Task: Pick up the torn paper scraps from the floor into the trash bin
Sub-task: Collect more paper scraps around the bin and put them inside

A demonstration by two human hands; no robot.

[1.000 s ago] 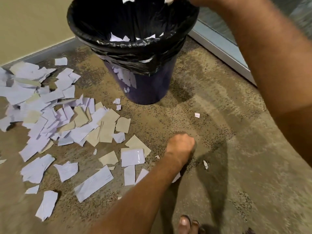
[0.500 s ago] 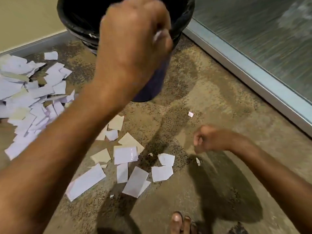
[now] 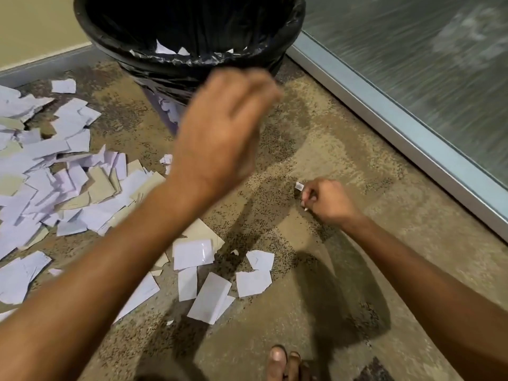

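1. The trash bin (image 3: 189, 37), lined with a black bag, stands at the top centre; white scraps lie inside.
2. The left hand (image 3: 220, 138), mid-frame and blurred, hangs below the bin's rim; I cannot tell its grip.
3. The right hand (image 3: 327, 202), centre right near the floor, pinches a small paper scrap (image 3: 299, 185).
4. Torn paper scraps (image 3: 63, 185) cover the carpet (image 3: 343, 149) at left and lower centre.
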